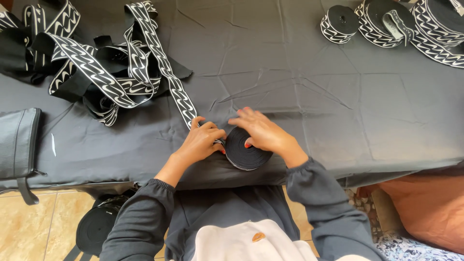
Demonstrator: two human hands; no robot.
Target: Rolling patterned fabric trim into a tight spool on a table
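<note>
A flat roll of black-and-white patterned band lies on the dark cloth near the table's front edge. My right hand rests on top of the roll with fingers spread. My left hand pinches the band where it feeds into the roll's left side. From there the loose band runs up and left into a tangled heap at the back left.
Three finished rolls sit at the table's back right. A black zip pouch lies at the left edge. A large black roll stands on the tiled floor below. The dark tablecloth covers the table.
</note>
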